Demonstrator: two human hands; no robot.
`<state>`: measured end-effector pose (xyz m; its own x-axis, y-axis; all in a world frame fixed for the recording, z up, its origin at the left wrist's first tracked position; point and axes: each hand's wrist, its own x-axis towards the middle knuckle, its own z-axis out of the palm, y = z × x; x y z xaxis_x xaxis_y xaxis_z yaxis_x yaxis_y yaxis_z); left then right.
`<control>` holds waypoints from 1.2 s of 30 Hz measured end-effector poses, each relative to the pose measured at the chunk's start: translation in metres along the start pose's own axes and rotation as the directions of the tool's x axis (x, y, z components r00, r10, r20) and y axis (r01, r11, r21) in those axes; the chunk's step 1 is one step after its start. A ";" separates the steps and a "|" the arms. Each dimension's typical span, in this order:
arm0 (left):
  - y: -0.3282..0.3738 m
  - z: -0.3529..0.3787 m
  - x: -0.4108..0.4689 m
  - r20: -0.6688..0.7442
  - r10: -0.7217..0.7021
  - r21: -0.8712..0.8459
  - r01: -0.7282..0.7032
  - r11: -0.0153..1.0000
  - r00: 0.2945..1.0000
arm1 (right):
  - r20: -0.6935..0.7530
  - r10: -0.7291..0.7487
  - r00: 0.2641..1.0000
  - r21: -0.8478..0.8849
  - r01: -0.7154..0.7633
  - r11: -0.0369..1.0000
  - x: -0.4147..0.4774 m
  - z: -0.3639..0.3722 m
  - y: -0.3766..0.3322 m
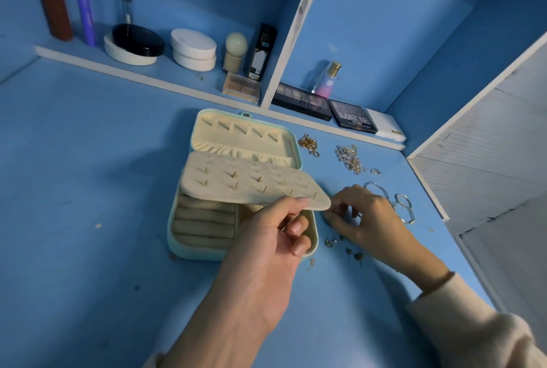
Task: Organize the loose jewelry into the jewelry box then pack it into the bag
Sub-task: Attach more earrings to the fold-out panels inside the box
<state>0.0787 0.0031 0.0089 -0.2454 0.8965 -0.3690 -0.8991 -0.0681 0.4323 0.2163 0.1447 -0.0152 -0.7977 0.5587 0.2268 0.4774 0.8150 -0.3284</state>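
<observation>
A mint jewelry box (177,237) lies open on the blue desk, its cream lid (245,133) folded back. My left hand (275,237) pinches the front edge of the cream earring panel (236,181) and holds it lifted over the ring rolls (204,219); a few stud earrings sit in the panel. My right hand (361,216) hovers right of the box with curled fingertips over loose earrings (352,252); whether it pinches one is hidden. A gold chain (309,144), a silver-gold chain pile (350,159) and silver bangles (402,204) lie beyond.
Along the desk's back edge stand eyeshadow palettes (352,117), a white case (386,127) and a perfume bottle (327,80). A shelf (88,62) carries round compacts, a sponge and tubes. A white panel (485,142) borders the desk on the right. No bag is in view.
</observation>
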 end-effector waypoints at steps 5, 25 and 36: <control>0.000 0.000 0.001 -0.009 0.001 0.005 -0.001 1.000 1.000 | -0.052 -0.023 0.998 -0.036 0.021 0.999 -0.006 -0.001 0.002; -0.002 0.000 0.003 -0.027 -0.014 0.011 0.014 1.000 1.000 | -0.013 0.040 0.999 0.063 -0.039 0.997 -0.007 -0.006 -0.001; -0.002 -0.001 0.003 -0.021 -0.007 0.008 0.007 1.000 1.000 | 0.006 -0.013 1.000 0.038 0.013 0.999 -0.004 -0.007 -0.001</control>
<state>0.0796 0.0059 0.0062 -0.2467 0.8876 -0.3889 -0.8980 -0.0585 0.4360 0.2220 0.1428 -0.0094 -0.8062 0.5468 0.2260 0.4525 0.8159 -0.3598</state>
